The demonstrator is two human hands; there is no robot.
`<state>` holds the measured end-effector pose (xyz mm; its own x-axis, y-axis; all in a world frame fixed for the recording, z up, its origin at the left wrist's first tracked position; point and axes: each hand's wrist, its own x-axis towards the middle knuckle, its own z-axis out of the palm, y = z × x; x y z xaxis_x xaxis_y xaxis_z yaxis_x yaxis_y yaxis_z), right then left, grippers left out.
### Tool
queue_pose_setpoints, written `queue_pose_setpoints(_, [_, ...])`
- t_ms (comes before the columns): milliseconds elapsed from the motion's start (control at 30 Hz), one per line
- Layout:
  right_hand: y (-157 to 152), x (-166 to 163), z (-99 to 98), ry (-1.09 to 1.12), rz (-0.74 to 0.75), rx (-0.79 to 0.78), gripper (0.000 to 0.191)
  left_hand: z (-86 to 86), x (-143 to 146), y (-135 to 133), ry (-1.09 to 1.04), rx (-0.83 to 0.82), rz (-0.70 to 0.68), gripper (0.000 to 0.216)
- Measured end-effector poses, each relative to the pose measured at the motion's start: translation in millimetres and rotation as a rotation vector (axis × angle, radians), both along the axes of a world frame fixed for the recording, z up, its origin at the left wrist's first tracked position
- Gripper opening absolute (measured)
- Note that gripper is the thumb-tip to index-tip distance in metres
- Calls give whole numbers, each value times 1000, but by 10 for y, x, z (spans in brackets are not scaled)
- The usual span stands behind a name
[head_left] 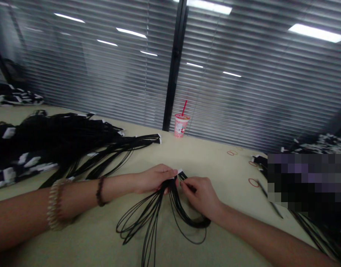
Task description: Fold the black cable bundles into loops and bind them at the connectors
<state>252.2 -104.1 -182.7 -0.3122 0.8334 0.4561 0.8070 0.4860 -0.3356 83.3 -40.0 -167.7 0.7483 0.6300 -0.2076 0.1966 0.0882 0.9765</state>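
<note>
On the beige table (109, 244) lies a bundle of thin black cords (156, 211), looped toward me. My left hand (154, 178) is closed around the gathered top ends of the bundle, where small white tags show. My right hand (201, 195) sits just to the right of it, pinching one or two of the cords near the same top end. Bracelets sit on my left forearm and wrist.
A big heap of black cords with white tags (48, 144) covers the table's left side. A pink cup with a red straw (181, 125) stands at the back by the blinds. Red rubber bands (253, 182) lie to the right, near more cords and a blurred area.
</note>
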Motion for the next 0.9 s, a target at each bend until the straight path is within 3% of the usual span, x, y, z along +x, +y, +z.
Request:
queue_pose_setpoints(333, [-3,-32,33,12,18,-23,31,21,-9,-4,83,92,-46,45])
queue_pose_setpoints(600, [-30,-51,19,47,60,18,22,42,-7,-46,66,168,-88,42])
queue_pose_setpoints(900, [-33,2,6,-41,-22,-13,17,-16,15,-20,9,49,-13,44])
